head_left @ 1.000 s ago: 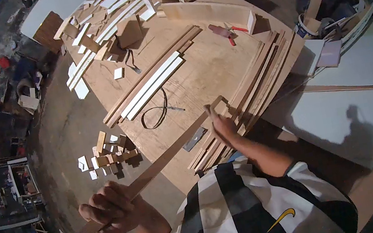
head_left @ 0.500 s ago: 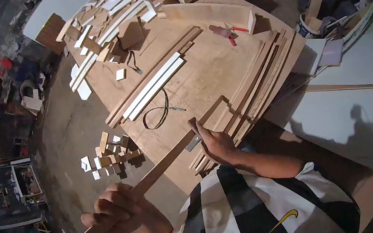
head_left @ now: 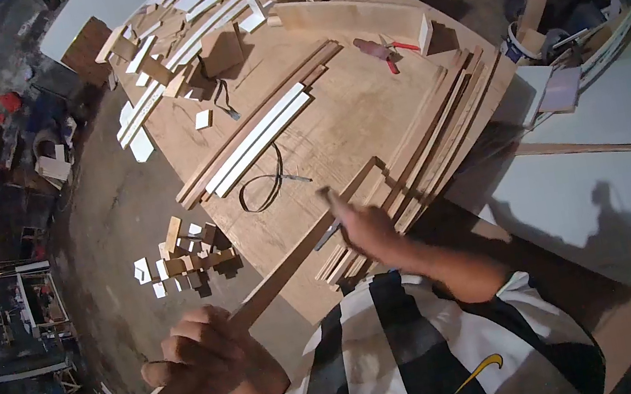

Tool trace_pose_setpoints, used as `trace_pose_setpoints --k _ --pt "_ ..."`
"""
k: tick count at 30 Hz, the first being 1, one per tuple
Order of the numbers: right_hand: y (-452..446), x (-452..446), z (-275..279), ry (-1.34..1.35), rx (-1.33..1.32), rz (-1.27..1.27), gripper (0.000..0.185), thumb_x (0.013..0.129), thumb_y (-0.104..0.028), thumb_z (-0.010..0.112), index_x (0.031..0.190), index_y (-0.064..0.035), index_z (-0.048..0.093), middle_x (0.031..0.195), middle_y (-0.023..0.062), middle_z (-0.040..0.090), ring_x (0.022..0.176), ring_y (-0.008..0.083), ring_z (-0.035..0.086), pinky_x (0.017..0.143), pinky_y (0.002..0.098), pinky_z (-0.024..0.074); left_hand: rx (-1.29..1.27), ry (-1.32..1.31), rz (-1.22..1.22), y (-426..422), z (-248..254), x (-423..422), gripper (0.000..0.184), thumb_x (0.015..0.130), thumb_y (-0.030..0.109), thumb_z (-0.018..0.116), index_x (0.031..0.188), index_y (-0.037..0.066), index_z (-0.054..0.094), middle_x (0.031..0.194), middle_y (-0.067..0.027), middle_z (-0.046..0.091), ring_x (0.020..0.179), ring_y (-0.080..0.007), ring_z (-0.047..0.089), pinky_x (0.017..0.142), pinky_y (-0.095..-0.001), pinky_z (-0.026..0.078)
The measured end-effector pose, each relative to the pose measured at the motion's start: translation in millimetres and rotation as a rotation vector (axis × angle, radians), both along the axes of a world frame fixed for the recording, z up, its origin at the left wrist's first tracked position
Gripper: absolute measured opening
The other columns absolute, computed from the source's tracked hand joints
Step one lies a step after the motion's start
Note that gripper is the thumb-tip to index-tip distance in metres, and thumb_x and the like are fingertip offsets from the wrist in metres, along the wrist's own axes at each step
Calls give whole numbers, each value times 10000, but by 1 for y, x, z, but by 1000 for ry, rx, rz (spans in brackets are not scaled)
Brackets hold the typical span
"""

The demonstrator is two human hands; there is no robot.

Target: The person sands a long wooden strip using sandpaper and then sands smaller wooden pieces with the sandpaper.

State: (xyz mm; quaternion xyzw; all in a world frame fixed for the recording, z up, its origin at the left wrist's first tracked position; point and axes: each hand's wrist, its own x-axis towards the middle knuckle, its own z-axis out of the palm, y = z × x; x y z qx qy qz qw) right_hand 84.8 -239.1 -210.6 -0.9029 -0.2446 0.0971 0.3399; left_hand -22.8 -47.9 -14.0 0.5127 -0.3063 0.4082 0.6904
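A long, thin wooden strip [head_left: 279, 278] slants from the lower left up across the table edge. My left hand [head_left: 206, 353] is closed around its near end, knuckles up. Farther along, my right hand [head_left: 372, 231] is closed at the strip, its thumb pointing up and away; motion blurs it slightly. A flat grey piece [head_left: 328, 235] shows beside the strip under the right hand, and I cannot tell what it is. The strip's far end lies over the table, close to a stack of wooden strips [head_left: 441, 143].
On the wooden table [head_left: 367, 103] lie white strips [head_left: 262, 140], a black strap loop [head_left: 264, 192] and red-handled pliers [head_left: 392, 57]. A curved wooden board [head_left: 351, 15] stands at the back. Wood offcuts [head_left: 189, 257] are piled on the floor at left; white panels [head_left: 578, 201] lie right.
My right hand has shifted slightly down and right along the strip and is now blurred. My left hand still grips the near end, moved slightly right.
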Motion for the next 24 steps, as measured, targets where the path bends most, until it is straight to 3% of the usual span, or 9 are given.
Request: trace_pose_setpoints --k 3,5,8,11,17,18,19,23,24 --pt "-5 -29 44 -129 173 137 521 869 -47 486 1390 -51 454 745 206 642 660 376 652 566 485 509 -9 27 -12 -7 4 -2 567 947 666 360 793 122 391 625 -42 519 442 -149 447 417 -289 356" --pt "-10 -12 28 -69 119 69 520 864 -42 494 1383 -55 467 750 208 643 671 379 652 578 482 511 -36 35 3 -8 4 -1 572 947 666 361 786 119 399 624 -38 517 443 -151 444 419 -288 351" --pt "-19 10 -12 -10 8 -11 552 848 -31 516 1395 -82 469 800 201 657 697 386 651 614 478 518 6 -41 -4 -9 3 0 501 965 577 442 789 113 371 458 -13 466 329 -109 474 326 -240 374" --pt "-13 -18 42 -48 201 125 513 852 -45 530 1362 -93 507 880 203 664 732 387 654 619 480 518 -74 -65 59 -10 1 -1 508 965 572 450 771 112 359 449 -10 459 330 -115 476 329 -241 386" --pt "-21 5 20 91 -13 74 484 847 -35 530 1328 -89 538 848 203 667 732 374 661 619 469 526 89 -59 -87 -1 0 -6 492 958 567 472 789 120 355 443 -2 440 336 -124 486 336 -248 401" --pt "-19 8 18 128 -85 28 481 843 -34 535 1322 -79 541 833 204 665 724 373 661 613 465 527 69 -26 -104 -2 0 -8 495 954 572 474 802 117 354 462 -11 449 339 -128 488 342 -248 407" --pt "-19 -7 30 -104 132 73 470 840 -25 529 1310 -51 543 823 207 664 711 372 660 599 463 524 48 12 -122 -3 1 -9 498 949 578 476 814 115 352 481 -20 457 342 -132 490 347 -249 412" --pt "-21 -8 41 -77 115 93 437 858 -43 526 1294 -30 550 843 198 676 733 379 665 618 467 530 -39 -7 -44 -9 0 -6 532 933 629 445 862 108 361 574 -49 488 379 -146 490 357 -256 421" --pt "-24 -2 26 -80 113 93 437 858 -43 526 1294 -30 550 843 198 676 733 379 665 618 467 530 -68 -22 -31 -6 -5 -7 508 929 621 469 894 118 403 674 -67 502 473 -170 501 478 -308 447"
